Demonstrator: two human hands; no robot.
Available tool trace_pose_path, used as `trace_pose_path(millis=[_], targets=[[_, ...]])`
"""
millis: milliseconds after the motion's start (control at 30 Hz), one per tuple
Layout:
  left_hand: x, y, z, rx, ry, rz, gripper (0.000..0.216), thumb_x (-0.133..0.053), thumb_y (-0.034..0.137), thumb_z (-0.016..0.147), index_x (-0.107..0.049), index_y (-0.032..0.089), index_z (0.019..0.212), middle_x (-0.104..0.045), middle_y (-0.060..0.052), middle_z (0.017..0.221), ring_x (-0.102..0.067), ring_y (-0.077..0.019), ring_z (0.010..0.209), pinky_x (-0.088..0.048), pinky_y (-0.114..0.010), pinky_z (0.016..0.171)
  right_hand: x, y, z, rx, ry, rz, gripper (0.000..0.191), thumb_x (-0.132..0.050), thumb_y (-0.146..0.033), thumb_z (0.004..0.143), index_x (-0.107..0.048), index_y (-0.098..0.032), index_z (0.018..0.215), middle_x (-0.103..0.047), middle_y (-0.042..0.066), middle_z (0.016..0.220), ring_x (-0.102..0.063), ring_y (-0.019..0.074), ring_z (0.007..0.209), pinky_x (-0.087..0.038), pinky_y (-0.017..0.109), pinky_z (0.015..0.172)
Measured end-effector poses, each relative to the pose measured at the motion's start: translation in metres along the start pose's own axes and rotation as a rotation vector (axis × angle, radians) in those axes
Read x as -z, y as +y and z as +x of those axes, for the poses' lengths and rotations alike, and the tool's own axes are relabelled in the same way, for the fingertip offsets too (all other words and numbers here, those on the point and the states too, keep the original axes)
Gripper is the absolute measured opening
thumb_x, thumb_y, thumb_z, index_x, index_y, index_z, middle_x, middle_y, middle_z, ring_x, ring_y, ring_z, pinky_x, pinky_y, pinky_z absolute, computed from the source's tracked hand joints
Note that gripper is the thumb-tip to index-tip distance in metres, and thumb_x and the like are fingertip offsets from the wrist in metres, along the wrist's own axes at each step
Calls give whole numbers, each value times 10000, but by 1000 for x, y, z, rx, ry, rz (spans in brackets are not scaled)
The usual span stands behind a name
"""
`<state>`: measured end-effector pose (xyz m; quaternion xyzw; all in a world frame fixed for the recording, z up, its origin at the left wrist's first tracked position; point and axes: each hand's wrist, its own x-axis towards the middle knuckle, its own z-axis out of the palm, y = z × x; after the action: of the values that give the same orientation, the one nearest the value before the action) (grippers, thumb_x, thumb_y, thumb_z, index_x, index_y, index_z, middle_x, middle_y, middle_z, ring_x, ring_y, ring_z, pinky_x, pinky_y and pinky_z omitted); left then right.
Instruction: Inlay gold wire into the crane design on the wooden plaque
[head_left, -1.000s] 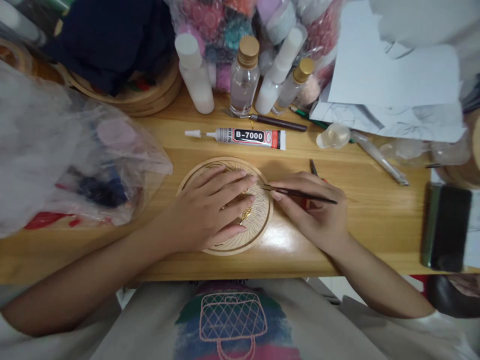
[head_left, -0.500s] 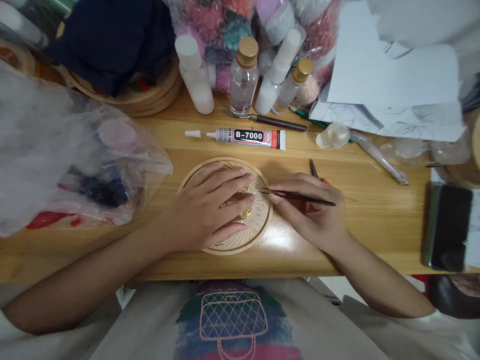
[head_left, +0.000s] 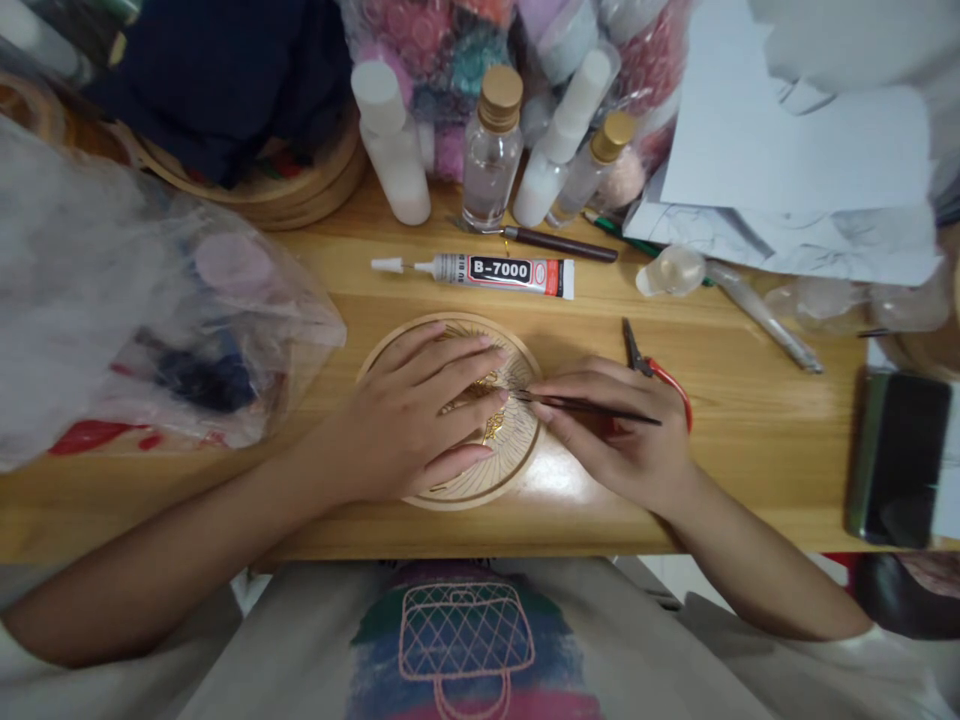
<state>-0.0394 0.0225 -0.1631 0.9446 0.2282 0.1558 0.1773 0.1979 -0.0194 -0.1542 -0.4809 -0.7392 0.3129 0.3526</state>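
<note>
My left hand (head_left: 427, 420) lies flat with its fingers spread over a round wooden-rimmed disc (head_left: 517, 462) that carries fine radiating lines. Gold openwork pieces (head_left: 494, 427) show between and beside the fingers; the rest of them is hidden under the hand. At the disc's right edge, my right hand (head_left: 619, 420) pinches dark tweezers (head_left: 592, 407). Their tips point left, close to the left fingertips, and whether anything is between them is too small to tell. Red-handled scissors (head_left: 637, 352) lie partly behind the right hand.
Beyond the disc lies a B-7000 glue tube (head_left: 502, 272), with a brown-handled tool (head_left: 562, 244) behind it. Several bottles (head_left: 491, 160) stand at the back. A plastic bag (head_left: 150, 300) fills the left side. White papers (head_left: 795, 160) and a phone (head_left: 900, 455) are at the right.
My right hand and the tweezers have shifted slightly down and left, bringing the tips nearer the left fingers. More of the scissors shows now. My left hand stays in place.
</note>
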Motion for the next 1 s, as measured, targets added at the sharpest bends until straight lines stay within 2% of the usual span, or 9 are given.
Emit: trace_pose_path(millis=[200, 367, 533, 700, 867, 1000], targets=[[1, 1, 0, 0, -13, 70, 310, -525, 437, 954, -649, 253, 1171, -615, -91, 1367, -526, -295, 1330, -413, -547, 1147, -1, 1, -1, 3, -21, 2, 151, -652, -141, 882, -724, -223, 986, -737, 45, 865, -695, 152, 779, -575, 282, 681], [0, 0, 0, -53, 0, 126, 325, -518, 418, 964, -660, 193, 1152, -624, -144, 1339, -544, -319, 1301, -439, -558, 1108, -2, 1, -1, 8, -25, 14, 145, -655, -135, 879, -728, -212, 977, -738, 43, 859, -694, 149, 780, -567, 274, 688], [0, 1, 0, -15, -4, 57, 307, -533, 400, 954, -664, 220, 1165, -604, -129, 1368, -520, -319, 1321, -408, -560, 1134, -2, 2, -1, -1, -22, 23, 151, -655, -140, 874, -736, -219, 974, -741, 39, 856, -695, 153, 775, -568, 279, 690], [1, -2, 1, -5, 13, 16, 290, -525, 364, 960, -666, 196, 1149, -617, -147, 1333, -544, -312, 1280, -433, -539, 1107, -1, 5, 2, -35, -15, 42, 109, -667, -156, 866, -736, -196, 941, -727, 44, 824, -686, 147, 735, -551, 264, 646], [1, -4, 1, -33, 83, -54, 275, -543, 328, 954, -648, 154, 1140, -634, -165, 1273, -551, -300, 1258, -466, -531, 1069, -1, 13, 9, -42, 64, 86, 68, -691, -184, 849, -728, -185, 906, -708, 30, 787, -655, 128, 693, -519, 251, 616], [3, -8, 0, 12, 160, -34, 277, -546, 289, 950, -614, 131, 1167, -624, -181, 1277, -556, -299, 1253, -478, -531, 1062, -6, 21, 15, -91, 193, 173, 51, -690, -232, 836, -711, -197, 866, -730, 33, 790, -667, 144, 703, -533, 266, 629]])
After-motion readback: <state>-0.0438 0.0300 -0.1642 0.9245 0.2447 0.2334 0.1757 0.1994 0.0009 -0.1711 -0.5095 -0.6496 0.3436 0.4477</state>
